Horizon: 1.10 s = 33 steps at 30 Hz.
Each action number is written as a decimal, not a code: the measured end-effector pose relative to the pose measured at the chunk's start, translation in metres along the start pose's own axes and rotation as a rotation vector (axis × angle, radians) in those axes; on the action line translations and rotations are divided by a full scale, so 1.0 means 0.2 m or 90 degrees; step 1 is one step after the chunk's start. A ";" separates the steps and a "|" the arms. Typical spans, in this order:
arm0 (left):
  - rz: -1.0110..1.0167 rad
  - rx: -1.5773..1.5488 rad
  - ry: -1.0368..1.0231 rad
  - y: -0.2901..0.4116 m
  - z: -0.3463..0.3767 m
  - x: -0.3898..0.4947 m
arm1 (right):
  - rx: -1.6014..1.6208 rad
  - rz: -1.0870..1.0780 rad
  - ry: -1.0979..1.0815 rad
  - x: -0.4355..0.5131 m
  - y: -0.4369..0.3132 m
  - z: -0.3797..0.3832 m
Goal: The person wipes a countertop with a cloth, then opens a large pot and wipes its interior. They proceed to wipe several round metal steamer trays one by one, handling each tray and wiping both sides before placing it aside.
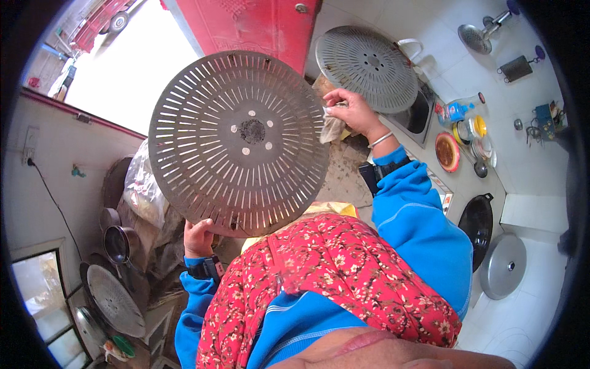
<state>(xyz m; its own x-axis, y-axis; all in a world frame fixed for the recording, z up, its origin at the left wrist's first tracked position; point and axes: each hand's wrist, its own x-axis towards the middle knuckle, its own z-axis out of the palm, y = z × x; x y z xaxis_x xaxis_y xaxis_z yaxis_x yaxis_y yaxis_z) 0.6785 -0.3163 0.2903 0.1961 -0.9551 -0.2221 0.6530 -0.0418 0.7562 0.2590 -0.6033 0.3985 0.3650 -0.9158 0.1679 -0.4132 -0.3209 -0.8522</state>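
Note:
A round, slotted metal steamer rack (pixel 200 138) is held up before my chest, its dark, stained face toward me. Around its lower left rim my left hand (pixel 199 237) is closed, thumb on the near face. My right hand (pixel 352 113) is at the rack's right edge and pinches a dirty, pale cloth (pixel 333 129), which hangs against the rim. Whether the right fingers also touch the metal is hard to tell. Behind the right hand, a second slotted steamer rack (pixel 396 69) leans over the counter.
On the right counter (pixel 454 193) are a black wok (pixel 477 226), a metal lid (pixel 503 266), a red-rimmed dish (pixel 447 152) and several jars. Ladles hang on the tiled wall. At left stand pans (pixel 117 244), another rack (pixel 115 300) and a plastic bag (pixel 143 184). A red door (pixel 258 27) stands open ahead.

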 end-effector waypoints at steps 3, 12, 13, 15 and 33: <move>0.005 0.015 -0.011 0.04 0.02 -0.01 | 0.009 -0.003 -0.020 0.00 0.05 0.06; 0.083 0.022 0.132 -0.07 -0.12 -0.15 | 0.165 0.123 -0.011 -0.08 0.59 0.04; 0.088 0.012 0.147 -0.07 -0.16 -0.16 | 0.169 0.164 -0.014 -0.08 0.67 0.04; 0.079 -0.006 0.197 -0.05 -0.22 -0.16 | 0.202 0.185 -0.011 -0.06 0.81 0.02; 0.558 -0.298 0.482 -0.04 -0.53 -0.95 | 0.329 0.340 -0.055 -0.16 1.29 0.05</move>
<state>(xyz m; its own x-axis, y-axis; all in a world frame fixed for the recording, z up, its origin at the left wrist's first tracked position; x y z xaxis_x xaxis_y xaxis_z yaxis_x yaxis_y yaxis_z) 0.7139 -0.1027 0.2610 0.9662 -0.1933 -0.1707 0.2569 0.7791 0.5719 0.1495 -0.6544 0.1685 0.2983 -0.8858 -0.3556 -0.1154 0.3363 -0.9346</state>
